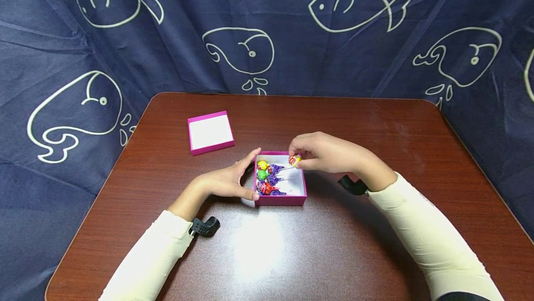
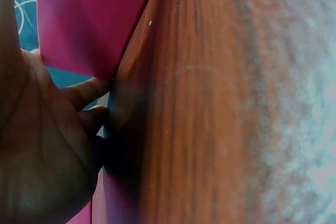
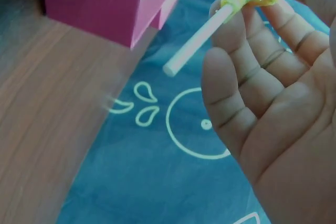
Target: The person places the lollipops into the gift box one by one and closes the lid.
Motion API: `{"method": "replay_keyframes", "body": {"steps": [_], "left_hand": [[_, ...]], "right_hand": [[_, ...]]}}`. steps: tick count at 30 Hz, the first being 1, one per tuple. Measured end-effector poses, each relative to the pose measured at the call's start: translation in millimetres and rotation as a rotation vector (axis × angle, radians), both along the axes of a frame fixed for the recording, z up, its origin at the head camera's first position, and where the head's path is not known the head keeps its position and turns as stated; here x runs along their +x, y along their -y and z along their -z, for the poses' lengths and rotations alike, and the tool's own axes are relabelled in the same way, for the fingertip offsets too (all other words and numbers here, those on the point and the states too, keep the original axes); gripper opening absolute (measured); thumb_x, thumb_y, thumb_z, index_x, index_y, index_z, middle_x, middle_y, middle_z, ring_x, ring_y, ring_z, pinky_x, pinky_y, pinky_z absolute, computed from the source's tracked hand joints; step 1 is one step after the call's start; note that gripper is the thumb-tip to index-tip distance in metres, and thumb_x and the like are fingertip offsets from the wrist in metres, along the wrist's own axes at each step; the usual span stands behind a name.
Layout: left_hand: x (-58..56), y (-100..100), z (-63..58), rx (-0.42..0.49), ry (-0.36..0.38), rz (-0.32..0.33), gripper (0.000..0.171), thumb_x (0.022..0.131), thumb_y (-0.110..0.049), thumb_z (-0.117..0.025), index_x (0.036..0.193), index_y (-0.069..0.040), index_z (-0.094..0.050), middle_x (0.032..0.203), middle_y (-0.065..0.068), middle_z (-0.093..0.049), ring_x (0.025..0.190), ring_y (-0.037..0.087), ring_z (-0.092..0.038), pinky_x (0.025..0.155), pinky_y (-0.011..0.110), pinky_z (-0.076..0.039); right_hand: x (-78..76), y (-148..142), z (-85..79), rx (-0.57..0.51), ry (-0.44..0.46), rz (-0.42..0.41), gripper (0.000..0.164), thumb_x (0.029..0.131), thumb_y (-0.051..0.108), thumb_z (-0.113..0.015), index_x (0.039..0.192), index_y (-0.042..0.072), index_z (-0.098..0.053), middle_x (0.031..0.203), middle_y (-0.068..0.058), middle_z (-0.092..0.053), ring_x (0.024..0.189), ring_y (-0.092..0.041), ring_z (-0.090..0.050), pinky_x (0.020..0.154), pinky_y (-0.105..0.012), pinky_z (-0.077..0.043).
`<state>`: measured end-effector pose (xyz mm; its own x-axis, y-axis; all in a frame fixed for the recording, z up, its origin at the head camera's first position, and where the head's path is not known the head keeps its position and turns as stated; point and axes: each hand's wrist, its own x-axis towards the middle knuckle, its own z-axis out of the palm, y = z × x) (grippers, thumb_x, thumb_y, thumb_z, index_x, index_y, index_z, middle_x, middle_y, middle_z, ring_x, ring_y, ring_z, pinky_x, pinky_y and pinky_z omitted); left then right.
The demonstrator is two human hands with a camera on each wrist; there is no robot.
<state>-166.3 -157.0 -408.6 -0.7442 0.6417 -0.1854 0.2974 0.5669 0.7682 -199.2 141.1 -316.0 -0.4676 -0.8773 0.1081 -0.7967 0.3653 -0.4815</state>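
A pink box [image 1: 280, 201] with a white inside lies on the table in front of me. Several wrapped lollipops fill its left part: a yellow lollipop [image 1: 262, 165], a green lollipop [image 1: 261, 175], a red lollipop [image 1: 265, 188] and purple ones. My left hand [image 1: 225, 181] rests along the box's left side, thumb at the front corner and straight index finger at the back corner. Over the box's back right corner, my right hand [image 1: 333, 152] pinches a yellow-and-red lollipop [image 1: 294, 159] between thumb and fingers. Its white stick [image 3: 199, 38] juts free below the wrapper in the right wrist view.
Behind and left of the box, the pink lid [image 1: 210, 132] lies with its white inside up. The brown table [image 1: 375, 120] ends at a dark blue curtain [image 1: 292, 69] with white fish and whale drawings. A bright reflection shows on the tabletop in front of the box.
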Motion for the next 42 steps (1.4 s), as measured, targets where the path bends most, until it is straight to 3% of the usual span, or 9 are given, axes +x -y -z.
{"method": "replay_keyframes", "body": {"steps": [18,25,32,42], "left_hand": [[0.2,0.4,0.1,0.013,0.005,0.011,0.121,0.079,-0.047,-0.081,0.16,-0.022,0.005,0.165,0.009,-0.007,0.149,0.023,-0.009,0.118,0.049,-0.015],[0.6,0.6,-0.3,0.023,0.007,0.012,0.121,0.08,-0.045,-0.081,0.16,-0.023,0.005,0.165,0.008,-0.007,0.149,0.021,-0.008,0.118,0.048,-0.015],[-0.8,1.2,1.2,0.025,0.001,0.019,0.121,0.08,-0.046,-0.081,0.16,-0.022,0.006,0.165,0.007,-0.006,0.149,0.023,-0.007,0.118,0.049,-0.014],[0.5,1.1,-1.6,0.024,0.007,0.017,0.12,0.08,-0.046,-0.081,0.16,-0.022,0.005,0.165,0.007,-0.006,0.149,0.023,-0.007,0.118,0.049,-0.014]], "right_hand": [[0.8,43.0,18.4,0.094,0.001,-0.048,0.01,0.088,0.011,-0.073,0.096,0.013,-0.066,0.084,0.009,-0.06,0.073,-0.007,-0.054,0.067,-0.026,-0.048],[-0.4,53.9,28.0,0.079,-0.023,-0.083,0.01,0.087,0.007,-0.072,0.092,0.011,-0.065,0.081,0.007,-0.059,0.073,-0.016,-0.057,0.067,-0.026,-0.046],[-2.0,63.8,35.2,0.098,-0.02,-0.084,0.011,0.087,0.009,-0.073,0.094,0.01,-0.065,0.074,0.007,-0.056,0.066,-0.008,-0.048,0.062,-0.025,-0.043],[-4.0,69.7,42.9,0.108,-0.014,-0.098,0.011,0.085,0.007,-0.072,0.091,0.011,-0.063,0.075,0.008,-0.056,0.069,-0.007,-0.051,0.065,-0.026,-0.044]]}}
